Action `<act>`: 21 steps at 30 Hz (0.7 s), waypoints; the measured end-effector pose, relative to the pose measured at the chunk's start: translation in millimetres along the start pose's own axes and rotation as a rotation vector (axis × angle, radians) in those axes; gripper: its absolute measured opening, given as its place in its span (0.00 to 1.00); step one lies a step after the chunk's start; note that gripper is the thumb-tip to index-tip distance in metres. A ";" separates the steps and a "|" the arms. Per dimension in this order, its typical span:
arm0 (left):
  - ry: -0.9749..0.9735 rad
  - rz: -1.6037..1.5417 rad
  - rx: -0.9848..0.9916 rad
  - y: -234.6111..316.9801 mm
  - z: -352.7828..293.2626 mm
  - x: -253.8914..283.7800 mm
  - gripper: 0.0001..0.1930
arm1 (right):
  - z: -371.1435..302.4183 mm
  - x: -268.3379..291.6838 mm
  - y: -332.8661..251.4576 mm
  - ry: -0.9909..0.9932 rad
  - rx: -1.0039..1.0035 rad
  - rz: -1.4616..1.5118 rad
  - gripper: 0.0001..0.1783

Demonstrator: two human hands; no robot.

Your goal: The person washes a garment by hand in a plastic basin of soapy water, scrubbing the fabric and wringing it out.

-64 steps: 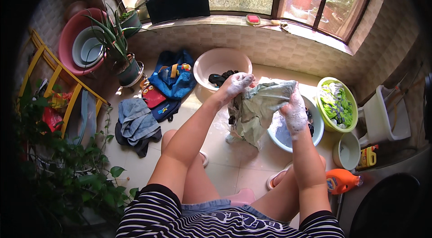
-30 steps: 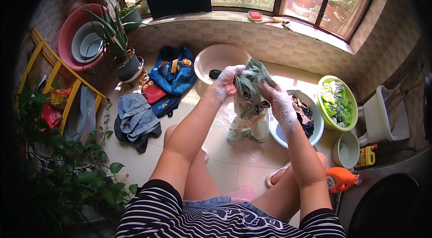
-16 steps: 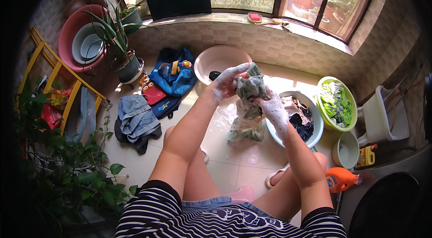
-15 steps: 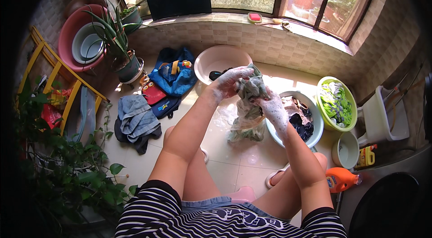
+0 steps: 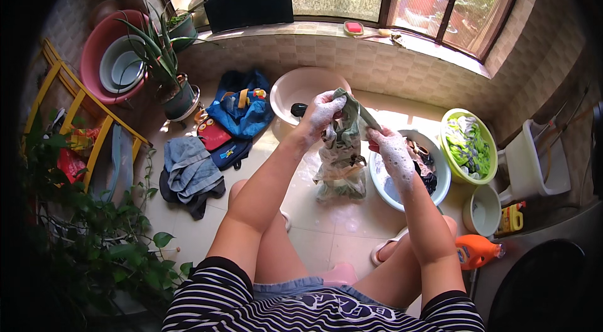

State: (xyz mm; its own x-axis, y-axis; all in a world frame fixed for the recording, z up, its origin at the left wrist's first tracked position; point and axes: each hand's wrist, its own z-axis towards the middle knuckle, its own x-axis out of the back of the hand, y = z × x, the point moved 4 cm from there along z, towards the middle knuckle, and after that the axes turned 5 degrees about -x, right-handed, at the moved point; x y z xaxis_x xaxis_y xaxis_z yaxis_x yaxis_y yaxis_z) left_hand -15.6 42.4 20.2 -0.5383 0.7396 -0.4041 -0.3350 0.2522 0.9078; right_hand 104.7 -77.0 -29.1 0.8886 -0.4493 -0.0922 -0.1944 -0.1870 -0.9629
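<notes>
A wet, soapy garment in pale green and grey pattern hangs between my hands, its lower end bunched low over the suds on the tiled floor. My left hand, lathered with foam, is closed on its top edge. Foam also covers my right hand, whose fingers pinch the other upper corner and pull the edge taut. Just beyond my right hand stands a light blue basin with dark and pinkish clothes in it. Ahead of my left hand is a pale pink basin holding a small black item.
Jeans, a blue bag and a red-and-navy bag lie left. To the right are a lime basin of clothes, a small white basin and an orange bottle. Leafy vines crowd the lower left.
The bunched garment has been spread out and hangs longer between my hands. My right hand has shifted slightly right and lower, and its upper edge is now stretched.
</notes>
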 end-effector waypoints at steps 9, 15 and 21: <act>0.199 -0.070 -0.012 -27.8 1.0 2.0 0.08 | 5.9 -19.8 8.6 0.040 0.272 -0.110 0.16; 0.136 0.351 -0.164 -8.6 10.7 15.9 0.11 | 8.3 -13.3 -3.9 -0.054 0.299 0.216 0.15; 0.377 0.632 -0.381 -26.4 6.0 3.7 0.10 | 2.6 -25.2 -2.2 -0.196 0.099 0.661 0.16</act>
State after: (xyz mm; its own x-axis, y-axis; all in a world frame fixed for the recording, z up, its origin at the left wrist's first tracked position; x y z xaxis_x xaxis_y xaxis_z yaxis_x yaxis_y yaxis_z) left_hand -4.1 42.3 -4.6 -0.9135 0.3950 0.0976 -0.0850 -0.4198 0.9036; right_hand 83.9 -63.0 -25.3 0.6573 -0.2741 -0.7020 -0.6898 0.1562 -0.7070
